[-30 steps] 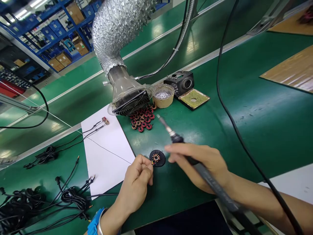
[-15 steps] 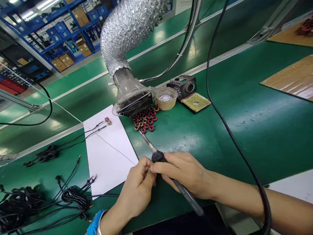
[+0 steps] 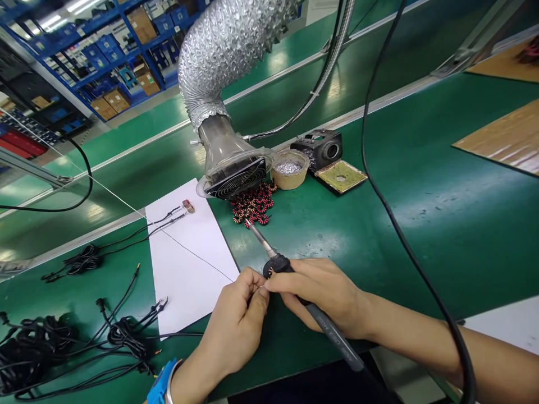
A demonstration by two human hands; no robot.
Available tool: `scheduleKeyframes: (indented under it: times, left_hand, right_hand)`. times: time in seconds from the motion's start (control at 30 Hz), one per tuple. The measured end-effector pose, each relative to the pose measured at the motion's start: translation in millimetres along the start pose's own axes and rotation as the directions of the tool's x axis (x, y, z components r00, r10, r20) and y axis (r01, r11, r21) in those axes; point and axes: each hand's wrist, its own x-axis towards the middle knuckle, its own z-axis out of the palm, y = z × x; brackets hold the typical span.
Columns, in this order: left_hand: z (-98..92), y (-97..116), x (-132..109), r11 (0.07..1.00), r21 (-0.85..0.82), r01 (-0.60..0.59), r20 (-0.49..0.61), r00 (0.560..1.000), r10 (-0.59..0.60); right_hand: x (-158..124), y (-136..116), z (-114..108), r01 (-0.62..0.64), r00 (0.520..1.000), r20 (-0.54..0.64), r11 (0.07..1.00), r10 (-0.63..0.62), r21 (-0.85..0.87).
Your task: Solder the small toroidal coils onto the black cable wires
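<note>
My left hand [image 3: 236, 320] pinches a thin wire end [image 3: 260, 288] between its fingertips, over the green mat. My right hand [image 3: 324, 297] grips a soldering iron [image 3: 278, 265], and its fingertips nearly meet those of my left hand. The iron's metal tip points away, close to the near edge of a pile of red-and-black wound toroid coils [image 3: 252, 205]. A small black disc with a coil [image 3: 270, 272] is mostly hidden behind the iron's grip and my fingers. A blue wristband [image 3: 162, 384] circles my left wrist.
A fume extractor with a foil duct [image 3: 236, 178] hangs over the coils. Beside it stand a solder-dross cup [image 3: 289, 171] and an iron stand [image 3: 322, 148] with a sponge [image 3: 340, 177]. A white paper sheet [image 3: 185, 264] and bundled black cables [image 3: 33, 342] lie left.
My right hand has swung the iron left from beside the disc, and both hands now meet. The disc no longer lies visible on the mat, and the view has shifted slightly.
</note>
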Motion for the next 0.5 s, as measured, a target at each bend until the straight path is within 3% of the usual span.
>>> scheduleKeyframes:
  times: [0.23,0.5]
  left_hand:
    - [7.8,-8.7,4.9,0.989,-0.135,0.066,-0.074,0.994,-0.077]
    - [14.6,-10.9,4.2,0.983,-0.166,0.076,-0.146,0.984,-0.101]
  right_hand:
    - [-4.5,2.0,2.8,0.009,0.999,-0.045,0.997,-0.013,-0.071]
    - [-12.7,-6.5,-17.4,-0.084,0.941,-0.316,0.988,0.122,0.133]
